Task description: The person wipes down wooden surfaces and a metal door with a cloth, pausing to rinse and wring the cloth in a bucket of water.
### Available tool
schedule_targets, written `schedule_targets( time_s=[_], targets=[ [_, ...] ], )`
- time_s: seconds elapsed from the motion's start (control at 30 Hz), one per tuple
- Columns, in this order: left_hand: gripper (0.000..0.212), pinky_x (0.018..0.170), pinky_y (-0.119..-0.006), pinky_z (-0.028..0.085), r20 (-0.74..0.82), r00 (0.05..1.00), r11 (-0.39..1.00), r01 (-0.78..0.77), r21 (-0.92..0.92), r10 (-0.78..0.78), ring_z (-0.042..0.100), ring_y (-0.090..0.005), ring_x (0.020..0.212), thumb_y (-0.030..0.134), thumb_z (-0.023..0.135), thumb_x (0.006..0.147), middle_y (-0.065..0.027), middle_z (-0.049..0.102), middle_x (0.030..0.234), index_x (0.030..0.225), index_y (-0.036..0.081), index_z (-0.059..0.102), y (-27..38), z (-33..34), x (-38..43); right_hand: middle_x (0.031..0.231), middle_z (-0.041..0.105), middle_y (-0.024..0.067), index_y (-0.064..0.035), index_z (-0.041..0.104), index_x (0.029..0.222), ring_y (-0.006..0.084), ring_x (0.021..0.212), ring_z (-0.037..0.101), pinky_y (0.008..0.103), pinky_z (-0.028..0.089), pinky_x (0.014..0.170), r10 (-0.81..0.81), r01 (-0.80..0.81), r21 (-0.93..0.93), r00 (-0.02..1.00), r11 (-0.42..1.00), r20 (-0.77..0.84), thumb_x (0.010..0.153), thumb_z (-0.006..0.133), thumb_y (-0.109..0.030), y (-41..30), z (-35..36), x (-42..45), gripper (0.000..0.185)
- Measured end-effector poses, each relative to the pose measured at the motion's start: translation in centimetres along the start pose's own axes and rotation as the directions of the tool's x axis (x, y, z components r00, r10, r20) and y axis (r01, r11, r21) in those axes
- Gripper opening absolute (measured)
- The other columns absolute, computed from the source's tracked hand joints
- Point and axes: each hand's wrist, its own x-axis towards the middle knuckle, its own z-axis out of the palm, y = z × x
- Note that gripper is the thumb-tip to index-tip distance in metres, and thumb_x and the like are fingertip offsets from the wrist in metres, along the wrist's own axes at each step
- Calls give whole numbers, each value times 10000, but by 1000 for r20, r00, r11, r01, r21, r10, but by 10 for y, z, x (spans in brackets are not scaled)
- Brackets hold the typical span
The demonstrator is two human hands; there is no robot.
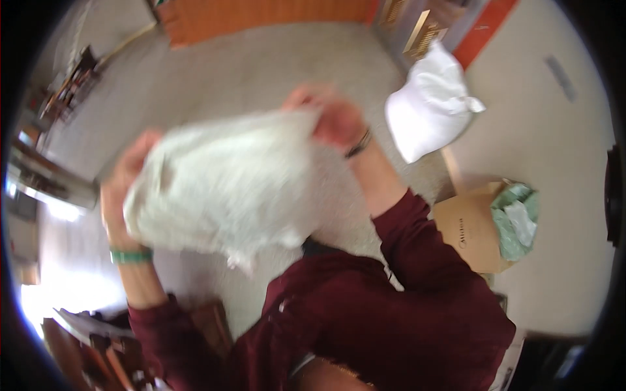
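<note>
A pale, whitish cloth or soft bag (230, 176) is stretched between my two hands in front of my body, blurred by motion. My left hand (129, 171) grips its left edge; most of the fingers are hidden behind it. At the upper right corner, my right hand (337, 115) pinches the material, with its fingertips smeared by the movement. The lower edge hangs loose, and a small piece dangles from it. What the material is made of cannot be told.
A full white sack (428, 105), tied at the neck, stands by the right wall. Nearer me is a Midea cardboard box (464, 227) with a green plastic bag (511, 229) at its opening. Wooden furniture (212, 322) stands at lower left, and an orange wooden panel (269, 12) at the far end.
</note>
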Motion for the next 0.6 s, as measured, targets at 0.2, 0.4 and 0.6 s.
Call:
schedule_targets(
  time_s=[0.2, 0.4, 0.6],
  targets=[
    [350, 814, -334, 518, 221, 929, 938, 328, -114, -298, 607, -199, 905, 135, 517, 836, -171, 591, 1042, 1098, -98, 526, -26, -11, 139, 835, 600, 16, -56, 566, 1018, 109, 727, 563, 260, 470, 630, 154, -195, -115, 944, 974, -292, 854, 525, -182, 138, -47, -27, 211],
    [604, 723, -361, 499, -161, 818, 830, 523, -193, -553, 594, -229, 878, 547, 422, 870, -124, 608, 1017, 1094, -7, 506, -161, -101, 167, 853, 598, 26, -77, 545, 1054, 130, 758, 568, 291, 479, 646, 105, -235, -297, 912, 925, -396, 832, 526, -168, 180, -63, -42, 240],
    [929, 1012, -403, 331, 63, 664, 600, 708, -374, -745, 465, -294, 1178, 710, 239, 826, -184, 493, 1257, 1310, -76, 339, -263, -35, 147, 872, 595, 36, -98, 524, 1089, 150, 789, 574, 322, 489, 662, -45, -293, -614, 880, 733, -473, 810, 527, -154, 169, -114, -34, 285]
  ],
)
